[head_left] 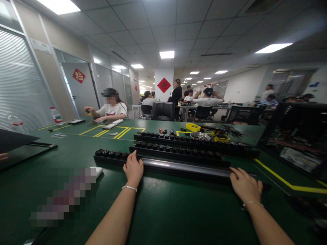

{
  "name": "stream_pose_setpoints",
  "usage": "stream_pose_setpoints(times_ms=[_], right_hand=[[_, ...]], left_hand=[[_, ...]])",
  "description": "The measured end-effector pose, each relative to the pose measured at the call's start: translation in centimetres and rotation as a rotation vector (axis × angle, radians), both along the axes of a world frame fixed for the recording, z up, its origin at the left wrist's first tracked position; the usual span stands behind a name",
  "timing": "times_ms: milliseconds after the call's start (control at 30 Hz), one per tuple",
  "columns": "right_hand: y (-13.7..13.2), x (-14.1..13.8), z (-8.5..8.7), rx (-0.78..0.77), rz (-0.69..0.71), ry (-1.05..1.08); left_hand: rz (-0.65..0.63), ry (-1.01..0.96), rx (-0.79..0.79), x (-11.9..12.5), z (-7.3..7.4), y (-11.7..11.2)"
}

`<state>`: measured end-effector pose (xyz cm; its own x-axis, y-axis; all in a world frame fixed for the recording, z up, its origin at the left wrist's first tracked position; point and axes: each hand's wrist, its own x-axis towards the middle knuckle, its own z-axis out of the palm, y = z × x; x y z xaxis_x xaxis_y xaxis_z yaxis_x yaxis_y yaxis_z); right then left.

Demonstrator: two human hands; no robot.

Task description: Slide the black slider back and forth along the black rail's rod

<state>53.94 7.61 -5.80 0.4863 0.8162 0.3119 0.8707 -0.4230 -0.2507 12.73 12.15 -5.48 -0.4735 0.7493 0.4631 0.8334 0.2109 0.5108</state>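
A long black strip (pixel 184 165) with a shiny top lies lengthwise along a black power strip housing (pixel 111 156), whose left end shows a row of sockets. My left hand (pixel 134 169) is closed at the strip's left end, its fingertips beside the exposed sockets. At the far right end my right hand (pixel 246 186) grips the same strip, fingers over its upper edge. Both thumbs are partly hidden. Just behind are a second socket-lined housing (pixel 176 150) and a third one (pixel 194 141), roughly parallel.
The green table (pixel 178 211) carries yellow tape lines. Toward the back are a yellow tray (pixel 193 127), a metal dish (pixel 200 136) and tools. A black frame (pixel 293 136) stands right. Across the table sits a person (pixel 112 109); another person's hand (pixel 3 156) shows left.
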Motion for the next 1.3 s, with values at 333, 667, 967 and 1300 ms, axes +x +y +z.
stream_pose_setpoints(times_ms=[333, 667, 967, 1300], right_hand=[[0.02, -0.02, -0.13, -0.005, -0.002, -0.022], [0.1, 0.2, -0.13, -0.008, 0.008, 0.01], [0.04, 0.03, 0.03, -0.037, -0.008, 0.025], [0.18, 0.2, -0.15, -0.022, -0.005, 0.011]], left_hand=[[0.006, -0.055, -0.043, 0.16, -0.2, 0.13], [0.001, -0.041, -0.039, 0.1, -0.16, 0.13], [-0.005, -0.042, -0.051, 0.04, -0.04, 0.08], [-0.027, -0.044, -0.042, 0.0, 0.05, 0.05]])
